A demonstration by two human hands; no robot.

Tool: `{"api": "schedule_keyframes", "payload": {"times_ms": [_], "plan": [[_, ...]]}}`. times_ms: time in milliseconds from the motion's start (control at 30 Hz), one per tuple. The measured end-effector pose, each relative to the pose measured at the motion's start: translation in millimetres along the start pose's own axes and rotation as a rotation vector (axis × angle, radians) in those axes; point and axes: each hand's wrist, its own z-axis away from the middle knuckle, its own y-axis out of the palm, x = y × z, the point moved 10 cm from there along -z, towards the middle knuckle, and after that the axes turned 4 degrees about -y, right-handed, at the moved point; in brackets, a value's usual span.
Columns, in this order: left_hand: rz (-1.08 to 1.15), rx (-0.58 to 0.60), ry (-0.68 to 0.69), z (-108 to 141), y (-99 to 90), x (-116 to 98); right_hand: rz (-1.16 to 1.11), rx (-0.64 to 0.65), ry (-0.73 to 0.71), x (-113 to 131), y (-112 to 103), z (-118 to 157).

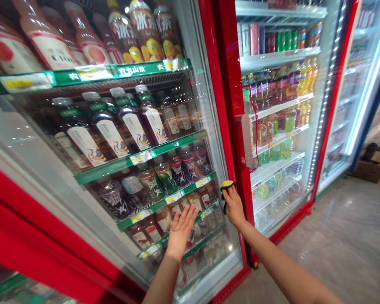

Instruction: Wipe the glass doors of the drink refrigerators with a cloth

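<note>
My left hand (pixel 183 230) has its fingers spread in front of the glass door (pixel 190 122) of a red-framed drinks fridge; whether the palm touches the pane I cannot tell. To its right, my right hand (pixel 234 207) is closed on a yellow and black cloth (pixel 228 184), held against the glass near the red door frame (pixel 223 131). Part of the cloth is hidden behind the fingers. Behind the pane, dark bottles with white labels (pixel 134 126) stand on a green-edged shelf, with smaller bottles (pixel 155 183) on the shelf below.
A second red-framed fridge (pixel 283 97) with lit shelves of cans and bottles stands to the right. A pale vertical handle (pixel 246 141) and a red cord (pixel 256 126) are at its left edge. Grey shiny floor (pixel 345 240) lies at lower right, with a wooden box (pixel 372 162) farther back.
</note>
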Motion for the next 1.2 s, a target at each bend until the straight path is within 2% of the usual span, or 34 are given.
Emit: {"api": "schedule_keyframes", "payload": {"times_ms": [67,133,200,300,367,400,467,533,600,667,733,800,833,900,967,1033,1100,1200], "plan": [[0.023,0.006,0.014,0,-9.0,1,0.009,-0.062,0.082,2,-7,-21],[0.048,0.01,0.031,3,-18.8,6,-0.003,-0.076,0.107,22,-4,-40],[0.056,0.023,0.037,10,-26.6,16,-0.016,-0.04,0.081,50,8,-42],[0.052,0.052,0.029,29,-33.0,35,-0.031,0.136,-0.088,84,32,-9],[0.059,0.069,0.01,44,-35.1,49,-0.032,0.266,-0.213,88,41,21],[0.06,0.075,0.001,51,-35.8,55,-0.026,0.292,-0.233,83,41,30],[0.054,0.083,-0.003,66,-37.2,67,0.006,0.212,-0.128,62,28,26],[0.036,0.092,-0.001,78,-37.8,77,0.025,0.091,0.008,54,15,6],[0.014,0.1,-0.014,89,-37.7,87,0.023,0.029,0.072,72,15,-15],[-0.004,0.112,-0.034,98,-37.0,96,0.009,0.052,0.035,109,26,-24],[-0.011,0.128,-0.048,106,-35.7,101,-0.007,0.129,-0.084,148,42,-13],[-0.011,0.144,-0.059,115,-35.1,105,-0.02,0.224,-0.229,172,55,11],[-0.011,0.15,-0.065,119,-35.8,108,-0.024,0.267,-0.286,174,58,24],[-0.011,0.158,-0.084,129,-38.7,115,-0.021,0.316,-0.318,163,59,40],[-0.007,0.167,-0.107,139,-43.3,125,-0.005,0.281,-0.23,144,51,35],[-0.009,0.171,-0.123,149,-48.9,137,0.006,0.186,-0.104,136,42,15],[-0.016,0.171,-0.121,157,-54.2,146,0.004,0.11,-0.04,153,41,-4],[-0.025,0.184,-0.121,166,-57.6,154,-0.01,0.102,-0.076,202,55,-11]]}}
